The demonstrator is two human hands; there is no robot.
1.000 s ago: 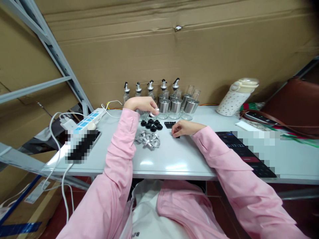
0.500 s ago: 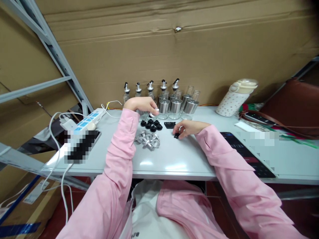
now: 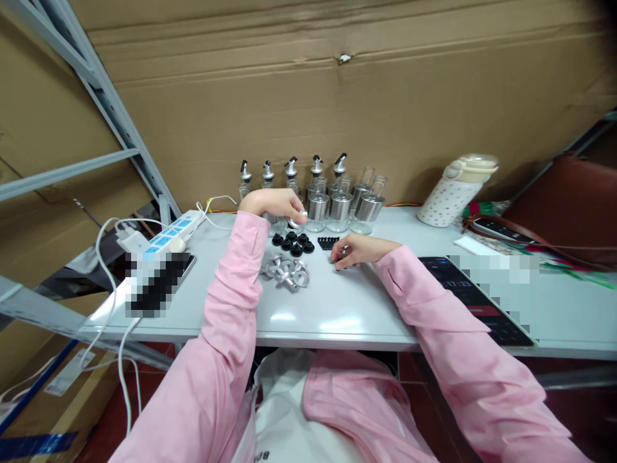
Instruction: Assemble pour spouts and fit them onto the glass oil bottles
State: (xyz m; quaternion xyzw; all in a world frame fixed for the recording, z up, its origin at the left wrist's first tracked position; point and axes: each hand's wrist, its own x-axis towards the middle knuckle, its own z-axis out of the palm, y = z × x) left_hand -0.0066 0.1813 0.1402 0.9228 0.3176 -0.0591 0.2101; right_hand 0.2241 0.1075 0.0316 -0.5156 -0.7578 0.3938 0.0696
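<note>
My left hand (image 3: 285, 204) is closed on a small silver metal part (image 3: 295, 223), held above several round black stoppers (image 3: 290, 244). Nearer me lies a pile of silver metal pieces (image 3: 287, 272). My right hand (image 3: 349, 251) rests low over the table with its fingers bent together at the tips; a bit of something small and black shows under the fingertips, mostly hidden. Just behind it, small black pieces stand in rows (image 3: 328, 243). At the back are glass bottles with silver pourers (image 3: 317, 168) and glass bottles with metal sleeves (image 3: 340, 206).
A power strip (image 3: 173, 235) with white cables and a phone (image 3: 164, 283) lie on the left of the white table (image 3: 308, 321). To the right are a tablet (image 3: 477, 302), a tilted spotted flask (image 3: 450, 193) and a brown bag (image 3: 559, 206). Cardboard stands behind.
My right hand has shifted slightly left, and its fingers have drawn closer together, covering more of the small black pieces beneath. My left hand stays in place with the silver part.
</note>
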